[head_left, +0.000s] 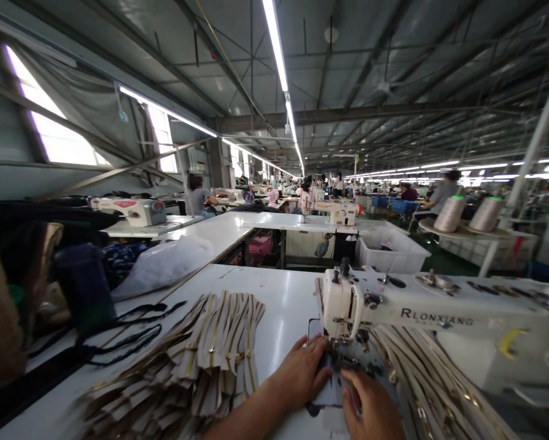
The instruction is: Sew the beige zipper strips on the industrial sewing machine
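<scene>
A white sewing machine (pixel 421 308) stands at the right, its head over the white table. Just left of its needle area, my left hand (pixel 299 370) lies with fingers together on a small dark piece of cloth (pixel 327 366). Below the machine head, my right hand (pixel 370 400) has thumb and forefinger near the same piece; what they hold is hidden. Left of my hands is a large pile of beige zipper strips (pixel 224 336) with gold teeth and pulls. More zipper strips (pixel 433 391) lie behind and right of the machine head.
Black straps (pixel 132 333) and a white plastic bag (pixel 164 266) lie on the left. Beyond the table (pixel 256 281) is a white bin (pixel 389 247). Thread cones (pixel 451 214) stand at the right. Several people sit at other machines farther back.
</scene>
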Available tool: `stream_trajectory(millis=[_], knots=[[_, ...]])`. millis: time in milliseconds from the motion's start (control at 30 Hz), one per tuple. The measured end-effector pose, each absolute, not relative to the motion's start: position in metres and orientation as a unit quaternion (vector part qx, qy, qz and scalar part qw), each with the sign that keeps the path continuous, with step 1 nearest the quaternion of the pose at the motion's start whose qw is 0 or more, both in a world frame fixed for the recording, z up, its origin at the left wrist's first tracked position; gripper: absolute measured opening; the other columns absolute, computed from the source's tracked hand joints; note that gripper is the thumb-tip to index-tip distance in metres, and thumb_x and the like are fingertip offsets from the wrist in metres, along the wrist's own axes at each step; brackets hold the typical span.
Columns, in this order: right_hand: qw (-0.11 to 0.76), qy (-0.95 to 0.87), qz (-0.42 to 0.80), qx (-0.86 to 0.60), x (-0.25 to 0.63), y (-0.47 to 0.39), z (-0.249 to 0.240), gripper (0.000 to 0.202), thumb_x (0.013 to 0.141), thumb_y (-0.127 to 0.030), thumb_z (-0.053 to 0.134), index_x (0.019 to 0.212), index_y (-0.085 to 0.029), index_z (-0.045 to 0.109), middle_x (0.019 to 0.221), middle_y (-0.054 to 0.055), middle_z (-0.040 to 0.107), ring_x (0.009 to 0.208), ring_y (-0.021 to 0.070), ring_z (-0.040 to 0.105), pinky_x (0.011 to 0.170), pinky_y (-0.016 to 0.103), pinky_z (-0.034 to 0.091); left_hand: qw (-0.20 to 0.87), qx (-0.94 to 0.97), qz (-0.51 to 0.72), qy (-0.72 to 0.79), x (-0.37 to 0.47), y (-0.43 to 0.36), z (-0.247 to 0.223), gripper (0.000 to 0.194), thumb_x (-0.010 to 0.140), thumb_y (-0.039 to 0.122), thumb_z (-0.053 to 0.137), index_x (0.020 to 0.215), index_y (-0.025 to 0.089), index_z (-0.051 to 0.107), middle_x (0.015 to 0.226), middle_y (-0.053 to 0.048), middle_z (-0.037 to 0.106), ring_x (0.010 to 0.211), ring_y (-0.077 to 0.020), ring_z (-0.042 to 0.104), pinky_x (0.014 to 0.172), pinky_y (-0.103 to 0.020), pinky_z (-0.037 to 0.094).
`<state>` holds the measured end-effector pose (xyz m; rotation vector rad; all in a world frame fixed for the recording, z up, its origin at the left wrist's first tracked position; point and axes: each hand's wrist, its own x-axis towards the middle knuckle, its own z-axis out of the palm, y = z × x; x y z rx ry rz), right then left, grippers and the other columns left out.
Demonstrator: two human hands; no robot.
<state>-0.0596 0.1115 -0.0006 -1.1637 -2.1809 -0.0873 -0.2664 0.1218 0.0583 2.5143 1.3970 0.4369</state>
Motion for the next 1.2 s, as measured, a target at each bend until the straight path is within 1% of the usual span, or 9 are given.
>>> stream_trajectory(millis=[267,400,533,633,700,800,967,1067,1200], knots=[[0.328,-0.831,0.001,-0.449,-0.059,0.116,-0.004,0.029,0.086,-0.017,0.044,0.105,-0.018,0.066,0.092,0.007,0.072,0.079,0.0166,0.069,0.073,0.022,0.052,0.032,0.814,0.041,0.578,-0.265,0.122,0.08,0.058,0.084,0.008,0.048,0.141,0.006,0.036,0.132,-0.019,0.053,0.124,-0.028,0.05,0.11,-0.045,0.033],[0.353,-0.808,-0.001,-0.472,-0.063,0.114,-0.007,0.03,0.086,-0.017,0.042,0.104,-0.019,0.067,0.095,0.008,0.071,0.084,0.0189,0.068,0.077,0.025,0.052,0.025,0.843,-0.078,0.531,-0.254,0.088,0.089,0.029,0.089,0.008,0.047,0.111,0.013,0.064,0.097,-0.015,0.069,0.094,-0.028,0.067,0.09,-0.045,0.051],[0.345,-0.8,0.014,-0.49,-0.066,0.11,-0.002,0.03,0.086,-0.018,0.042,0.104,-0.019,0.067,0.098,0.008,0.071,0.088,0.0195,0.068,0.08,0.027,0.051,-0.008,0.877,-0.12,0.465,-0.255,0.062,0.081,0.013,0.086,0.009,0.058,0.087,0.013,0.07,0.08,-0.011,0.07,0.073,-0.0256,0.069,0.071,-0.035,0.055],[0.321,-0.814,0.03,-0.484,-0.063,0.11,0.004,0.03,0.087,-0.019,0.044,0.106,-0.018,0.067,0.1,0.008,0.071,0.09,0.0192,0.068,0.081,0.026,0.051,-0.041,0.902,-0.095,0.42,-0.267,0.054,0.094,0.009,0.085,0.016,0.063,0.077,0.015,0.067,0.083,-0.008,0.069,0.072,-0.0228,0.068,0.065,-0.031,0.053],[0.314,-0.819,0.034,-0.48,-0.06,0.11,0.006,0.03,0.088,-0.02,0.044,0.107,-0.018,0.067,0.102,0.008,0.071,0.091,0.019,0.068,0.082,0.026,0.051,-0.039,0.925,-0.027,0.376,-0.273,0.049,0.117,0.011,0.086,0.022,0.064,0.076,0.017,0.064,0.099,-0.007,0.067,0.086,-0.0221,0.066,0.073,-0.031,0.052],[0.32,-0.816,0.032,-0.48,-0.06,0.109,0.004,0.031,0.09,-0.022,0.042,0.107,-0.017,0.067,0.103,0.01,0.07,0.091,0.0196,0.068,0.082,0.027,0.051,0.021,0.94,0.116,0.321,-0.274,0.041,0.166,0.008,0.094,0.023,0.055,0.089,0.019,0.061,0.104,-0.003,0.065,0.095,-0.0172,0.062,0.09,-0.029,0.046],[0.336,-0.795,0.079,-0.498,-0.061,0.107,0.007,0.032,0.09,-0.023,0.04,0.105,-0.018,0.068,0.096,0.01,0.071,0.087,0.0207,0.068,0.078,0.028,0.052,0.267,0.792,0.394,0.381,-0.258,0.035,0.227,0.004,0.093,0.02,0.053,0.096,0.018,0.055,0.085,-0.002,0.063,0.077,-0.0118,0.06,0.07,-0.02,0.048],[0.374,-0.77,0.13,-0.501,-0.057,0.106,0.013,0.034,0.092,-0.029,0.038,0.108,-0.018,0.067,0.102,0.011,0.07,0.091,0.0216,0.068,0.078,0.026,0.052,0.422,0.662,0.497,0.37,-0.245,0.044,0.22,0.02,0.085,0.026,0.064,0.088,0.018,0.046,0.076,0.001,0.057,0.066,-0.0107,0.057,0.062,-0.02,0.05],[0.423,-0.721,0.205,-0.509,-0.055,0.103,0.02,0.046,0.098,-0.044,0.028,0.108,-0.019,0.067,0.093,0.011,0.072,0.085,0.0208,0.069,0.074,0.026,0.053,0.505,0.612,0.471,0.386,-0.235,0.064,0.155,0.021,0.078,0.025,0.066,0.083,0.017,0.047,0.072,0.002,0.053,0.062,-0.0111,0.052,0.057,-0.024,0.052]])
